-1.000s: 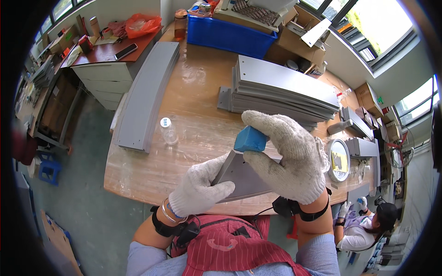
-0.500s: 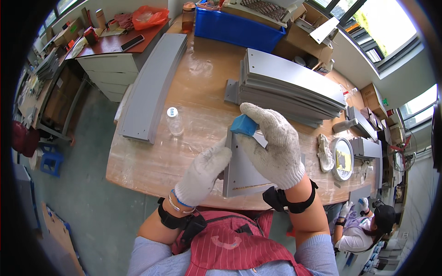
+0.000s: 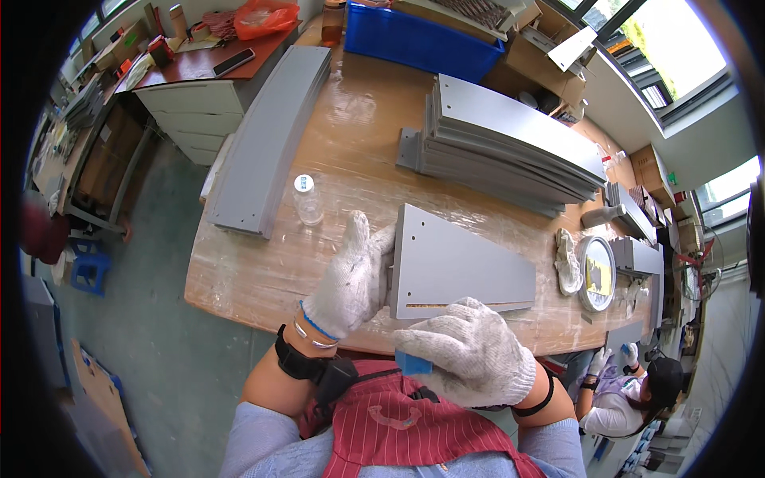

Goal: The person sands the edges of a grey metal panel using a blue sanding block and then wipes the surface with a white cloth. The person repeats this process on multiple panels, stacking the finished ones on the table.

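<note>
A grey panel (image 3: 466, 267) with small holes along its left end stands tilted in front of me, over the near side of the table. A raw brown strip shows along its lower edge. My left hand (image 3: 355, 275), in a white knit glove, grips the panel's left end with the thumb up; the other fingers are partly hidden. Just below the panel's lower edge, my gloved right hand (image 3: 470, 350) is closed around a small blue block (image 3: 413, 364). Most of the block is hidden under the fingers. It is apart from the panel.
Grey panels lie stacked (image 3: 510, 151) at the back and in a long pile (image 3: 271, 143) on the left. A clear bottle (image 3: 307, 203) stands between them. At right are a glove (image 3: 567, 263) and a round tub (image 3: 597, 275). A co-worker (image 3: 629, 394) sits beyond.
My right hand has moved down with the blue block, from the panel's upper left corner to below its lower edge. The panel's face is now uncovered. My left thumb has lifted.
</note>
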A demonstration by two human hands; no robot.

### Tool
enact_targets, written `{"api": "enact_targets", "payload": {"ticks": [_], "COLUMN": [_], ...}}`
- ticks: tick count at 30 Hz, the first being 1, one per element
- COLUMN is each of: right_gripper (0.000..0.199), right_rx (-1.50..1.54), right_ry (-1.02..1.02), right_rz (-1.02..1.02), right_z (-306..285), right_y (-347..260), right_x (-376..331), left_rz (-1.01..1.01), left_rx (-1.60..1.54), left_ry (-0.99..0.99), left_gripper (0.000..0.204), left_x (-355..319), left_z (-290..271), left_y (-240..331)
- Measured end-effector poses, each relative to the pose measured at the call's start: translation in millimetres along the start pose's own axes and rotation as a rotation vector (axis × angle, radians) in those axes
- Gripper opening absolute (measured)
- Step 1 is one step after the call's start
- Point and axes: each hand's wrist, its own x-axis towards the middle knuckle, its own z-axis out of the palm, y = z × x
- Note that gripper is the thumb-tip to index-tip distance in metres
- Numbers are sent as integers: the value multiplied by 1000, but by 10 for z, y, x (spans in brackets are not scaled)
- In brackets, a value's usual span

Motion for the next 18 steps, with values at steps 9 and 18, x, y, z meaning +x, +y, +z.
{"api": "enact_targets", "payload": {"ticks": [9, 18], "right_gripper": [55, 51], "right_rx": [47, -25], "right_ry": [682, 681], "right_rz": [325, 275], "right_z": [11, 269], "right_y": [518, 615], "right_x": [79, 456], "left_rz": [72, 100], "left_rx": [476, 535], "left_ry": [202, 248], "left_gripper": [53, 56], "left_x": [50, -107], "left_z": [-46, 81], "left_y": [-40, -122]}}
